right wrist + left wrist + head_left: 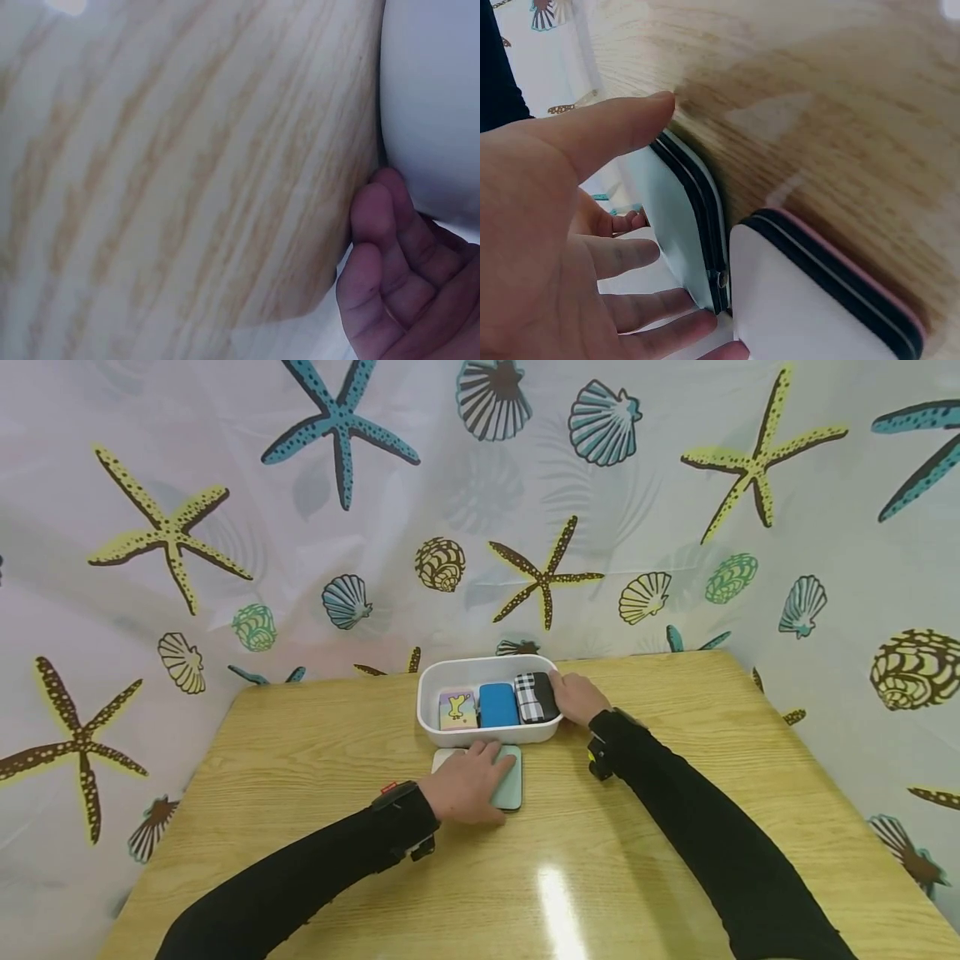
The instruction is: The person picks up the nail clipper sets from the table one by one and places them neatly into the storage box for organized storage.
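Note:
My left hand lies over two flat zip cases, fingers spread and slightly bent. One is pale green, with a dark zip edge in the left wrist view; the other is whitish with a pink far side. They lie side by side on the table, the whitish one mostly under the hand in the head view. At the right end of a white bin, my right hand grips the rim, its fingers curled against the outer wall in the right wrist view; its thumb is hidden there.
Inside the bin stand a pastel pouch with a yellow figure, a blue pouch and a black-and-white checked pouch. A wooden table carries everything. Behind and beside it hangs a curtain printed with starfish and shells.

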Motion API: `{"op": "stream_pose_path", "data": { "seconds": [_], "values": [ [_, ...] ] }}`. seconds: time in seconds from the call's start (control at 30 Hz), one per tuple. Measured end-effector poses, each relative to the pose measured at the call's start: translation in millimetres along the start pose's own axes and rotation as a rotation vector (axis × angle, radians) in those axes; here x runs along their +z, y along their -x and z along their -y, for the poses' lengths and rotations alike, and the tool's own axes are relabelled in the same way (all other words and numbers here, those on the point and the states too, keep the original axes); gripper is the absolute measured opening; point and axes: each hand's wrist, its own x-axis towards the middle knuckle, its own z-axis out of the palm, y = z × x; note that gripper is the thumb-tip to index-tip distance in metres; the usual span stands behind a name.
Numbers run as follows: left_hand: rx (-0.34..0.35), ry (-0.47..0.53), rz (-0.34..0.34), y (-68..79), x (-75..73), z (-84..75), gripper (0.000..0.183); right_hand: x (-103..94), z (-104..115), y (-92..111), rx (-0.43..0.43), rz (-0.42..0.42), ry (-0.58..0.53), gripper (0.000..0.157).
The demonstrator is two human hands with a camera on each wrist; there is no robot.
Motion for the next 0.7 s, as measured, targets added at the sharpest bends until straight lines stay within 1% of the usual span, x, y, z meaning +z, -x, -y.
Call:
{"op": "stream_pose_path", "data": {
  "seconds": [0.1, 0.17, 0.43, 0.7],
  "values": [
    [0.01, -0.02, -0.024, -2.0, -0.8, 0.2, 0.086, -0.5, 0.4, 0.5, -0.001, -0.003, -0.002, 0.066],
    [0.004, -0.028, -0.025, -3.3, -2.1, -0.4, 0.084, 0.3, 0.0, -0.1, 0.003, -0.003, -0.004, 0.066],
    [-0.014, 0.012, -0.016, -4.7, -2.0, -1.9, 0.084, 2.1, -0.4, -1.6, 0.015, 0.006, -0.032, 0.067],
    [0.003, 0.02, -0.045, -3.8, 1.7, -0.2, 0.084, 2.5, -1.8, -0.7, 0.006, 0.002, -0.034, 0.067]
  ]
}}
